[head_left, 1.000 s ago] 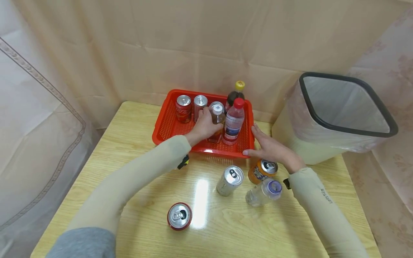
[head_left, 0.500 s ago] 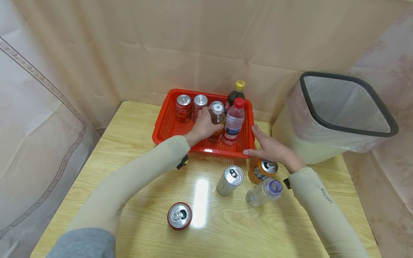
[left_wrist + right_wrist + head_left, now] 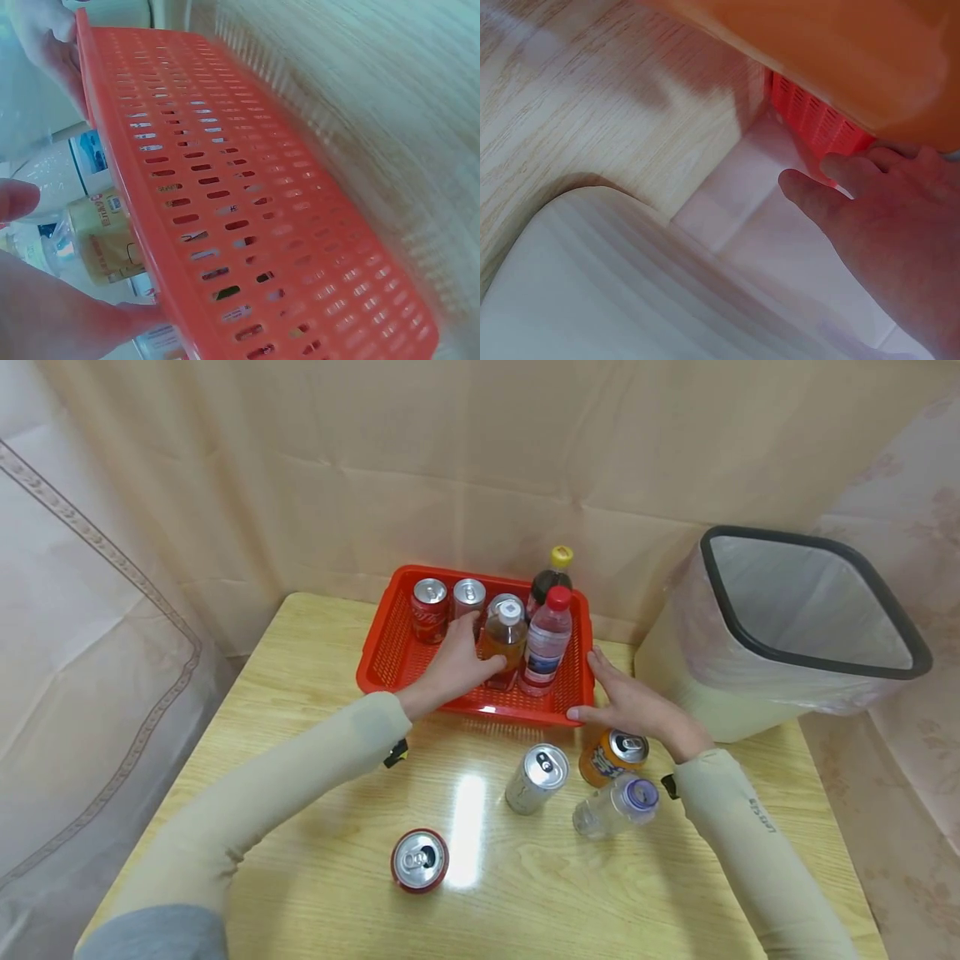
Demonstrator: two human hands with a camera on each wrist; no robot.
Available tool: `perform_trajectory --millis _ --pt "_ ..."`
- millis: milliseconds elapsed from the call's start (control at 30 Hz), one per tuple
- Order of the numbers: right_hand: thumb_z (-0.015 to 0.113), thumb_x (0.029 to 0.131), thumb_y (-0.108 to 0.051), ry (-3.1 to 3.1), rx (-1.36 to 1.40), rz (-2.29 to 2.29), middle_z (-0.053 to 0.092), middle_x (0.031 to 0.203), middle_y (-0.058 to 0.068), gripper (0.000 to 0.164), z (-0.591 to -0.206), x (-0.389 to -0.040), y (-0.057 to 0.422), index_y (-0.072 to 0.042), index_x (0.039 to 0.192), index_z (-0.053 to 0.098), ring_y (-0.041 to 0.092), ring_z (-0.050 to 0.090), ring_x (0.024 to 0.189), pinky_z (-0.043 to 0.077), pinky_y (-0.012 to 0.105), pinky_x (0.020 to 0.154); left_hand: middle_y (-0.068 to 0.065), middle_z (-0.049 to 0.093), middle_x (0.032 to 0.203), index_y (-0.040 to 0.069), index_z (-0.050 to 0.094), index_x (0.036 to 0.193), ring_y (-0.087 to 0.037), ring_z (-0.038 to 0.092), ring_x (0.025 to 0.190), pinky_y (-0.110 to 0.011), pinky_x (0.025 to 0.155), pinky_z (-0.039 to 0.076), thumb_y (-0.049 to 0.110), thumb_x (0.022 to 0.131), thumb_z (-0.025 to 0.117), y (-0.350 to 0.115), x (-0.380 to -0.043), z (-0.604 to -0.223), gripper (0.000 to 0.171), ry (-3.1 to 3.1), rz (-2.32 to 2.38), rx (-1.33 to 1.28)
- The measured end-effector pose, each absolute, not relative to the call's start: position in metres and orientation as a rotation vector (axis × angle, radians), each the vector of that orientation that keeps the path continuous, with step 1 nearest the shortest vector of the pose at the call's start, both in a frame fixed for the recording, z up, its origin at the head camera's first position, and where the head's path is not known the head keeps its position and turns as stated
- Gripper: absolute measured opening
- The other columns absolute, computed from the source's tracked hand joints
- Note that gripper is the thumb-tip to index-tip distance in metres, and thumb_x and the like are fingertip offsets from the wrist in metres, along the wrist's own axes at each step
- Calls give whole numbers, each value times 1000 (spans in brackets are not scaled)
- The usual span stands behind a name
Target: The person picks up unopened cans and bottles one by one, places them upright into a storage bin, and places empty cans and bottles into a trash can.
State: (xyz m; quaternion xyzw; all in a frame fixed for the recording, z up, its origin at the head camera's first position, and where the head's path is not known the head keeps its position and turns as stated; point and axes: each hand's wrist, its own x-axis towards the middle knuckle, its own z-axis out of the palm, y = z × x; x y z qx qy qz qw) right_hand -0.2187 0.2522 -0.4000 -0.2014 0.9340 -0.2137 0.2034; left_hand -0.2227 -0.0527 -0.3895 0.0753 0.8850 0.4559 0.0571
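In the head view a red plastic basket holds cans and bottles. My left hand reaches over its front rim around a white-capped bottle of amber drink, thumb in front and fingers spread at its left. The left wrist view shows a gap between the thumb and this labelled bottle. Flat against the basket's right end lies my right hand, fingers extended, thumb by the front corner. Beside the amber bottle stands a red-capped bottle, with a yellow-capped dark bottle behind.
Red can and pinkish can stand in the basket. Before it are a white can, an orange can, a purple-necked clear bottle and a dark-red-rimmed can. A lined bin stands at right.
My left hand has loosened from the amber bottle and drawn slightly left and toward me, its fingers wider apart. The bottle stays upright in the basket. My right hand keeps its place.
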Motion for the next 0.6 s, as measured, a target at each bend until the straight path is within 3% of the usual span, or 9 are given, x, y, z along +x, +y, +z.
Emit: perform_trajectory --millis 133,300,600 --pt "70 92 -60 2605 -566 -596 -5 172 16 115 -400 -220 253 -6 165 -1 44 7 156 19 64 121 -18 33 160 4 22 161 -33 39 145 -50 118 38 29 94 73 -59 -215 -388 87 2667 1400 209" --pt "67 88 -70 2603 -562 -595 -5 173 15 121 -400 -219 254 -6 166 -1 45 8 156 20 64 121 -17 32 163 7 22 162 -35 37 148 -51 118 38 36 98 68 -68 -206 -385 84 2670 1459 235" --pt "69 90 -65 2598 -546 -607 -5 173 15 119 -399 -217 256 -7 166 -2 44 6 157 18 64 121 -10 34 164 13 25 162 -26 36 148 -46 121 34 41 101 64 -85 -189 -379 78 2673 1613 443"
